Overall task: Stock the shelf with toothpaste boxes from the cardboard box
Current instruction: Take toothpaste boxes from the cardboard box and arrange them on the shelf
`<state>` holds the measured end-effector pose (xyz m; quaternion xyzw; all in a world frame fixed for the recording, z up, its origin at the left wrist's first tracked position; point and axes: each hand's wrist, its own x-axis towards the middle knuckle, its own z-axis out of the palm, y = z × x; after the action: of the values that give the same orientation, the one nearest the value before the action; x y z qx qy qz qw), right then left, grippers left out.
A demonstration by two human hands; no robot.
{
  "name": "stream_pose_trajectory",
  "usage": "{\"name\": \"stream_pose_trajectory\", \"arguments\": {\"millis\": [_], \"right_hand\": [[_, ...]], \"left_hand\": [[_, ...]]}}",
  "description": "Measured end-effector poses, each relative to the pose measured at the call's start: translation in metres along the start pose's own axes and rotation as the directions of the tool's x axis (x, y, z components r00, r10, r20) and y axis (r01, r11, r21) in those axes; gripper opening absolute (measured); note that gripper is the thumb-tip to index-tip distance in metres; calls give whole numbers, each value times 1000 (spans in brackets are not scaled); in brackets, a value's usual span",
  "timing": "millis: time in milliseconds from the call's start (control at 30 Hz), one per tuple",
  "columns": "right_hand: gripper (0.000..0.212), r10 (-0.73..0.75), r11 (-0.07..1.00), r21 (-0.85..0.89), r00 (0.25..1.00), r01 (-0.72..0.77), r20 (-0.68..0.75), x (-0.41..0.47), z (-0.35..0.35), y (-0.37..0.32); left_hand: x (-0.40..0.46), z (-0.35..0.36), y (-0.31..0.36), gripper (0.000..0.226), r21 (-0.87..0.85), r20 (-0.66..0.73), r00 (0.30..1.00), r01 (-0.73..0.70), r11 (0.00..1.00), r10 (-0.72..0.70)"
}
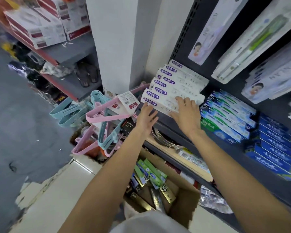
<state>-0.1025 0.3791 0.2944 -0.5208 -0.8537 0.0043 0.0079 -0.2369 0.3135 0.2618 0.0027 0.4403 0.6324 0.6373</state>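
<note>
While our flat, open hands, left hand (pixel 145 117) and right hand (pixel 185 109), press the white toothpaste boxes (pixel 165 100) at frame centre, an uneven shove could topple them off the shelf (pixel 175 130) edge.

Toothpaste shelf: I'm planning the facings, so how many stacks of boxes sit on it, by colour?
white boxes with purple labels: 1 stack
green-and-blue boxes: 1 stack
dark blue boxes: 1 stack
Total: 3 stacks
</note>
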Motion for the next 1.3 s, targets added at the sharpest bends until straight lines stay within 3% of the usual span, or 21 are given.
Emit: {"name": "stream_pose_trajectory", "arguments": {"millis": [100,167,267,367,433,500,633,767,833,933,1067,1133,1300], "right_hand": [[39,-66,980,176,987,91,-143,-45,2,-10],[32,-132,960,233,986,154,-106,-82,11,-20],[27,-223,954,255,940,156,259,-126,44,-32],[31,-263,956,268,746,117,612,-150,109,-37],[37,-265,957,275,637,86,724,-157,158,-44],[42,-265,956,289,580,52,770,-159,208,-57],[61,-230,951,307,604,-25,763,-152,303,-85],[75,-176,959,280,663,-53,728,-147,377,-114],[82,-150,985,165,696,46,703,-147,405,-129],[100,-161,969,-18,683,247,713,-140,441,-152],[109,16,999,-36,654,18,756,-126,471,-157],[107,41,999,-49,647,-5,761,-126,473,-154],[85,54,996,11,659,-94,750,-138,461,-124]], "left_hand": [[-10,-8,1,42,153,6,999,-55,987,54],[-25,-32,-5,27,290,-56,990,-105,951,126],[-54,-94,-26,16,537,-176,957,-104,837,231],[-81,-169,-50,21,814,-250,916,23,581,314],[-89,-218,-66,23,887,-316,891,156,433,325],[-86,-263,-88,26,897,-386,871,279,343,302],[-58,-335,-127,45,907,-420,871,392,152,254],[-21,-368,-147,50,920,-391,891,384,80,230],[-6,-377,-154,46,937,-347,908,346,47,234],[9,-389,-162,35,960,-267,920,281,-10,289],[20,-398,-169,28,966,-236,906,258,-15,351],[23,-399,-170,29,970,-221,907,242,-15,358],[22,-393,-176,33,975,-170,893,214,-60,417]]}}
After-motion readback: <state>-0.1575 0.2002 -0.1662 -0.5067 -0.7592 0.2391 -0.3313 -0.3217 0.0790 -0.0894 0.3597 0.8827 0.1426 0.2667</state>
